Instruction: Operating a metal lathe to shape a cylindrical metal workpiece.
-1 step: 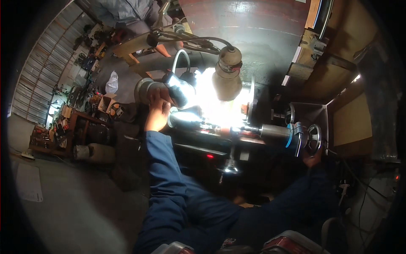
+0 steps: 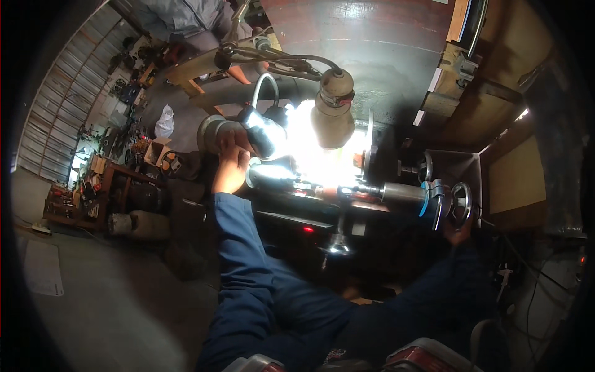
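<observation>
My left hand [image 2: 230,168] is at the left end of a small lathe, its fingers bent onto a round brownish metal part [image 2: 232,136]. My right hand [image 2: 457,232], in shadow, is closed at the lower rim of a chromed handwheel [image 2: 461,204] at the right end. Left of that wheel are a lever [image 2: 438,208], a blue ring [image 2: 424,198] and a grey metal cylinder [image 2: 401,191]. A lamp [image 2: 334,115] hangs over the middle, where its glare washes out the work. The inner side of my right hand is hidden.
A curved pale tube [image 2: 265,84] rises behind my left hand. Beneath the lathe bed sticks out a small metal handle [image 2: 338,243]. At the back left another person in grey clothes [image 2: 186,15] is partly visible. Tools and a wooden shelf [image 2: 108,192] line the left wall.
</observation>
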Available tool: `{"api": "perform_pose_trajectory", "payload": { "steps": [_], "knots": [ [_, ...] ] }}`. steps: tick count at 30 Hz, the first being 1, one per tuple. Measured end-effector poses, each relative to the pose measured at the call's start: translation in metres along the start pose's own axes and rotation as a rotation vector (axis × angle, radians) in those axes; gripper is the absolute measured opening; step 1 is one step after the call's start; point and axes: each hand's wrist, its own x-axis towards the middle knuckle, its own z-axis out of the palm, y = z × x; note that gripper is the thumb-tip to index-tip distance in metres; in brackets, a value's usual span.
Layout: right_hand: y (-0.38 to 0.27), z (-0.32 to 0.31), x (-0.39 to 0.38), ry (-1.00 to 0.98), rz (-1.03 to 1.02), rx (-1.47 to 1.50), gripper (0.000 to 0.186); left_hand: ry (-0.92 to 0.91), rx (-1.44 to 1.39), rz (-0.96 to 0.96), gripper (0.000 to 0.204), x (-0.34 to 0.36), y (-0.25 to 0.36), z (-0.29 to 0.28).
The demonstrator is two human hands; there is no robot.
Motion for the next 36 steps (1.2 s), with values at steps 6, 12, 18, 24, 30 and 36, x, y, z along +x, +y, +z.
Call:
{"api": "perform_pose_trajectory", "payload": {
  "steps": [6, 12, 18, 24, 30, 36],
  "knots": [
    [0.042, 0.014, 0.010, -0.115, -0.154, -0.244, 0.057, -0.011, 0.104, 0.094, 0.065, 0.000, -0.015, 0.005],
    [0.033, 0.006, -0.004, 0.030, 0.320, 0.399, 0.037, -0.076, 0.089, 0.067, 0.039, 0.010, -0.011, 0.003],
    [-0.067, -0.015, 0.020, -0.040, 0.206, 0.063, 0.032, -0.005, 0.046, 0.003, 0.067, 0.006, -0.010, 0.002],
    [-0.102, -0.021, 0.014, -0.096, 0.205, -0.009, 0.044, -0.061, 0.053, -0.013, 0.069, 0.002, -0.019, -0.004],
    [-0.127, -0.012, 0.017, 0.234, -0.126, -0.478, 0.046, -0.043, 0.195, 0.124, 0.051, 0.010, -0.024, 0.005],
    [-0.148, -0.018, 0.056, 0.141, -0.041, -0.606, 0.037, -0.063, 0.071, 0.024, 0.064, 0.006, -0.020, -0.001]
  ]
}}
